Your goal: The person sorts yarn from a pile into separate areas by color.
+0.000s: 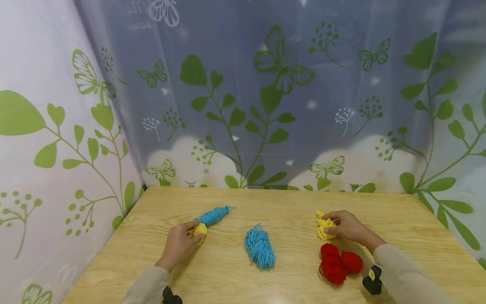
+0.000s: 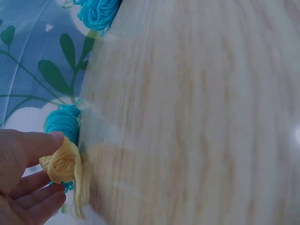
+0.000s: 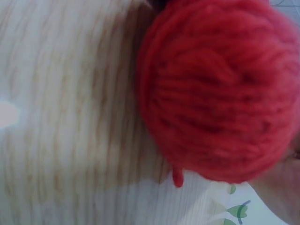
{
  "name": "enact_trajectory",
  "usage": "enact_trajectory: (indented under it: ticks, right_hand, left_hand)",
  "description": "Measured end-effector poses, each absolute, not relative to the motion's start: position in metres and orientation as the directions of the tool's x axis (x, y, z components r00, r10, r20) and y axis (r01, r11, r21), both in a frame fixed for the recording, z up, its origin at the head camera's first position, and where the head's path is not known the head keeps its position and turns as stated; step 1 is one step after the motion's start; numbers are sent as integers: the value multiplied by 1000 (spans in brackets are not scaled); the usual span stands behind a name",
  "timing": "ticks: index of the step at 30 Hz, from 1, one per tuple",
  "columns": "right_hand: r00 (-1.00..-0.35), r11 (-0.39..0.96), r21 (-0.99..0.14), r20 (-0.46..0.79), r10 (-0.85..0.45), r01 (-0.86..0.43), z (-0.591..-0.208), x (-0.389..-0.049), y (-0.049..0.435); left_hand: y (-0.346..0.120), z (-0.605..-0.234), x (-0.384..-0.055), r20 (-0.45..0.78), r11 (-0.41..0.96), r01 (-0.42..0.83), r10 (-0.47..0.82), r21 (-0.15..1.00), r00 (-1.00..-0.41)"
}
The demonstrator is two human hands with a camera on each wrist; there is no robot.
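Observation:
My left hand (image 1: 179, 244) pinches a small wound bundle of yellow yarn (image 1: 199, 229) between thumb and fingers; in the left wrist view, loose strands hang from this yellow bundle (image 2: 62, 164). Just beyond it lies a long twisted skein of blue yarn (image 1: 213, 215), partly covered by the yellow one in the left wrist view. On the right, my right hand (image 1: 350, 227) grips a looser bundle of yellow yarn (image 1: 325, 227) by its right side. Red yarn balls (image 1: 335, 265) sit right below that hand, and one red ball (image 3: 220, 93) hides most of it in the right wrist view.
A thicker blue skein (image 1: 260, 247) lies on the wooden table (image 1: 288, 270) between the two hands. Printed curtains with leaves and butterflies (image 1: 235, 84) rise along the table's back and sides. A black strap device (image 1: 373, 280) is on the right wrist.

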State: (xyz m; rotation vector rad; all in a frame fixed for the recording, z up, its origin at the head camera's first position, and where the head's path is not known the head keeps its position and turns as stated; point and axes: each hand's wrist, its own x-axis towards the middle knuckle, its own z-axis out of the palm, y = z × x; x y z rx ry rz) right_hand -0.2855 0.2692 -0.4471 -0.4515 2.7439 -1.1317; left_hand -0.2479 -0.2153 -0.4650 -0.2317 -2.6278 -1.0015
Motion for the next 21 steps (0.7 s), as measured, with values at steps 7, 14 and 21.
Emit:
enact_trajectory:
  ticks: [7, 14, 21]
  right_hand:
    - [-950, 670, -716, -29, -311, -198, -447, -285, 269]
    - [-949, 670, -714, -25, -313, -203, -448, -285, 270]
    - [-948, 692, -683, 2, -319, -234, -448, -286, 271]
  left_hand:
    - [-213, -465, -248, 331, 746, 238, 26, 622, -943]
    - [-212, -464, -249, 339, 750, 239, 21, 617, -940]
    - [-211, -465, -250, 350, 749, 250, 25, 614, -936]
